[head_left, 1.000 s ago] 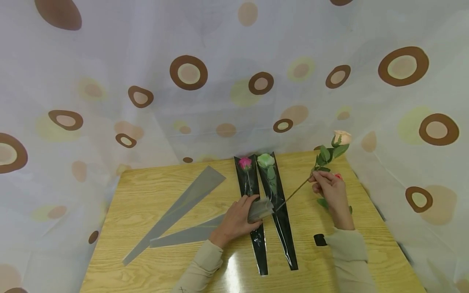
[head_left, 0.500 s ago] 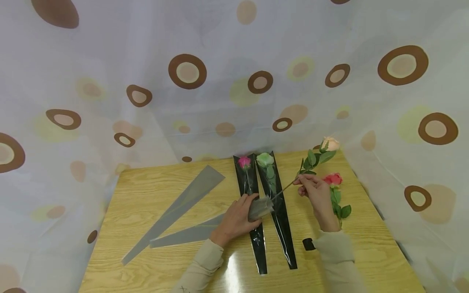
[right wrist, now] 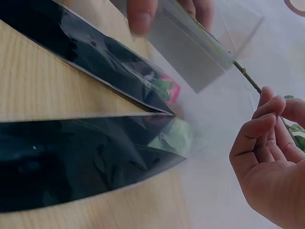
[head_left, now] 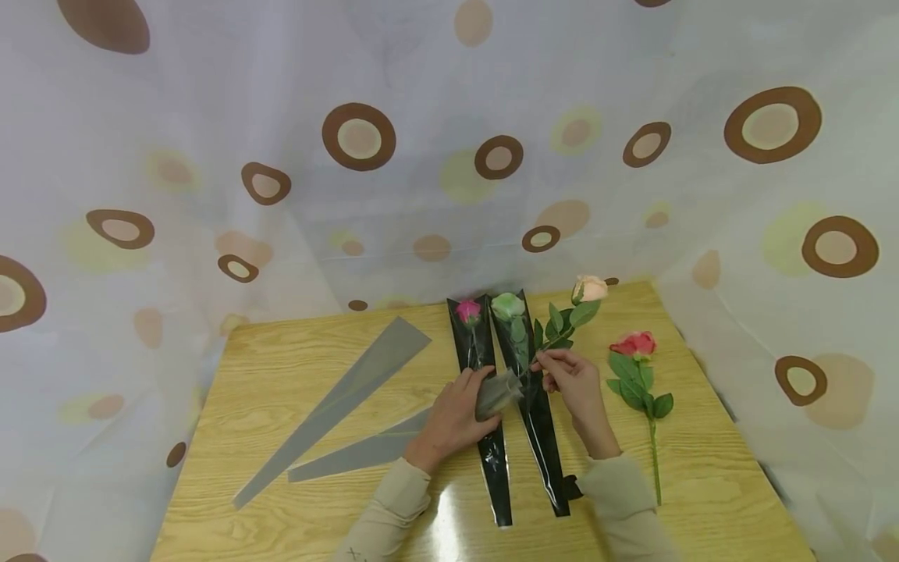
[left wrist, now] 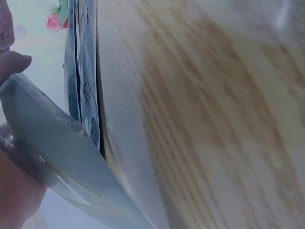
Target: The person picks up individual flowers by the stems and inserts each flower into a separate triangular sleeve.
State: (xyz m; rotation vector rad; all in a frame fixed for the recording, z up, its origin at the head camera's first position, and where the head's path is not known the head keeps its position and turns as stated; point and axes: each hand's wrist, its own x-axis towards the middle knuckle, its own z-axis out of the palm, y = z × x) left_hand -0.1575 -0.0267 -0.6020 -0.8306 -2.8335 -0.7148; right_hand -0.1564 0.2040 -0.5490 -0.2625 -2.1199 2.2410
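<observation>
My left hand (head_left: pixel 456 417) grips a grey translucent flower sleeve (left wrist: pixel 62 138), its mouth held open toward the right. Between thumb and fingertips, my right hand (head_left: pixel 574 390) pinches the stem (right wrist: pixel 245 74) of a peach rose (head_left: pixel 588 289). In the right wrist view the lower stem runs inside the sleeve, while the bloom and leaves (head_left: pixel 562 324) stay outside, up and to the right. Beneath the hands lie two black sleeves, one with a magenta rose (head_left: pixel 468 312) and one with a pale green rose (head_left: pixel 509 306).
Two flat grey sleeves (head_left: pixel 351 394) lie at the left on the wooden table (head_left: pixel 260 375). A coral-red rose (head_left: pixel 634 344) lies at the right. A small black object (head_left: pixel 572 488) sits near my right cuff. A patterned curtain (head_left: pixel 421 195) surrounds the table.
My right hand has moved left and slightly down with the peach rose, sliding its stem deeper into the grey sleeve. The coral-red rose is now uncovered. My left hand stays nearly still.
</observation>
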